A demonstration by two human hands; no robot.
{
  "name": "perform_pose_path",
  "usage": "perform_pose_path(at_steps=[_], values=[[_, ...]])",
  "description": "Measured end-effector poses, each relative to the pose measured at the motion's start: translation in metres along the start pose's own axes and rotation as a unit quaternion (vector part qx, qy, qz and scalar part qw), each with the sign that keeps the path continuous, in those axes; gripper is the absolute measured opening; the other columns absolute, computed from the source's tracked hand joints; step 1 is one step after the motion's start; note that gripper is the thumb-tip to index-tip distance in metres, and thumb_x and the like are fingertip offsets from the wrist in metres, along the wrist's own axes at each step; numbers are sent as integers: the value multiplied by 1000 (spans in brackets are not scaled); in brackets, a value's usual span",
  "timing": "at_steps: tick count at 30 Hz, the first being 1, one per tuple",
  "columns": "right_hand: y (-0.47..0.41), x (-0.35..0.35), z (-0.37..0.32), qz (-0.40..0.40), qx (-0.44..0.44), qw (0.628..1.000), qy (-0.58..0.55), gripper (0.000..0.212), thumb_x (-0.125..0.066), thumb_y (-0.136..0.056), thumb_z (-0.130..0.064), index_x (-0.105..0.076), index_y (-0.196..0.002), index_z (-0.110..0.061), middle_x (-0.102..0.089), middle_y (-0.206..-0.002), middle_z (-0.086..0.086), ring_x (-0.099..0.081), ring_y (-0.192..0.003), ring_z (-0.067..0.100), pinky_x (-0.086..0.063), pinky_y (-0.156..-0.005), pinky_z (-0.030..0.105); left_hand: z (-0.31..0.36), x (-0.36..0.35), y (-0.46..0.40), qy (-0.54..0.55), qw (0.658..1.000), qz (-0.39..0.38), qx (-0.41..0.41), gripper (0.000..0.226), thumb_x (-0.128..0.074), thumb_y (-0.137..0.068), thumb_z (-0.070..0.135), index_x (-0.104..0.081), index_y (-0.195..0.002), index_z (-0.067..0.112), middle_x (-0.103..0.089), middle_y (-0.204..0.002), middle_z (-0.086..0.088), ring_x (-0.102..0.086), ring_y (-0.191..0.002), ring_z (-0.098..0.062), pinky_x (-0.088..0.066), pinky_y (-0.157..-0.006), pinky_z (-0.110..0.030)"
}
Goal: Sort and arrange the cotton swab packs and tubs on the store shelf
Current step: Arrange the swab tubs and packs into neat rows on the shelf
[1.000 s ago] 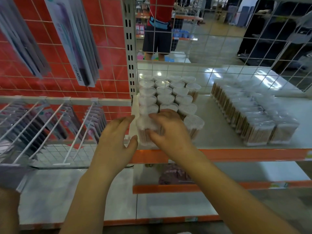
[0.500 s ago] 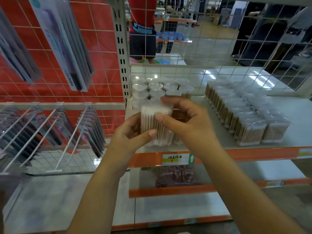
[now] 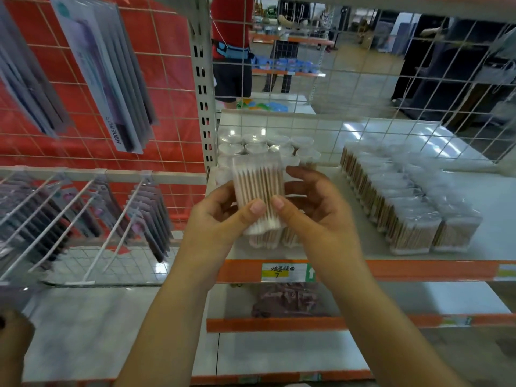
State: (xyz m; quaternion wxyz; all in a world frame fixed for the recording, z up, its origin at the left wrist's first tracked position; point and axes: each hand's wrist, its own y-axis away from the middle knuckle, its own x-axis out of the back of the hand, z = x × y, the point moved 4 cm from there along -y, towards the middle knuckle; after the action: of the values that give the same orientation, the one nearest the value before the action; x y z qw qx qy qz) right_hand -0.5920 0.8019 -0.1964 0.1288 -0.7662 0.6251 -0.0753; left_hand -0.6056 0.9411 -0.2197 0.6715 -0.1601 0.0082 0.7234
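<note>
Left hand (image 3: 220, 219) and right hand (image 3: 315, 210) gripping clear plastic tub (image 3: 258, 194), upright, packed with wooden-stick cotton swabs. Round lidded tubs (image 3: 265, 146) sitting behind grip on shelf (image 3: 418, 270); rectangular packs (image 3: 405, 199) right.

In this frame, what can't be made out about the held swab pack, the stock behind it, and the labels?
- Held swab pack, head view: any label is too blurred to see.
- Round tubs: front rows hidden behind the pack, left hand and right hand.
- Shelf price tag: print too blurred to read.
- Dark bag on the lower shelf: contents blurred.
</note>
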Motion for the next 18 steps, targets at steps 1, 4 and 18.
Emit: perform_pose_path(at_steps=[1,4,18], values=[[-1,1,-1,1,4,1000,-10,32,-67,-80,-11,-58,-106,-29,-65,-98,6,-65,-89,21,-53,-72,27,1,-2,1,12,1000,-1,3,42,-79,-55,54,-74,-91,33,-72,-94,5,-68,-89,-12,-54,-68,-21],[-3,4,-3,-1,17,999,-51,30,-67,-77,-11,-63,-102,-29,-68,-91,-1,-66,-84,16,-53,-71,26,-1,-2,1,70,997,25,23,24,-59,-82,42,-74,-93,27,-73,-91,2,-69,-85,-12,-57,-65,-27],[13,12,-4,19,61,997,-49,20,-55,-86,-14,-67,-101,-20,-70,-99,-3,-65,-94,8,-50,-74,16,-21,-30,13,191,979,-14,66,66,-84,-49,55,-70,-104,21,-67,-109,-10,-63,-102,-26,-40,-97,-56]])
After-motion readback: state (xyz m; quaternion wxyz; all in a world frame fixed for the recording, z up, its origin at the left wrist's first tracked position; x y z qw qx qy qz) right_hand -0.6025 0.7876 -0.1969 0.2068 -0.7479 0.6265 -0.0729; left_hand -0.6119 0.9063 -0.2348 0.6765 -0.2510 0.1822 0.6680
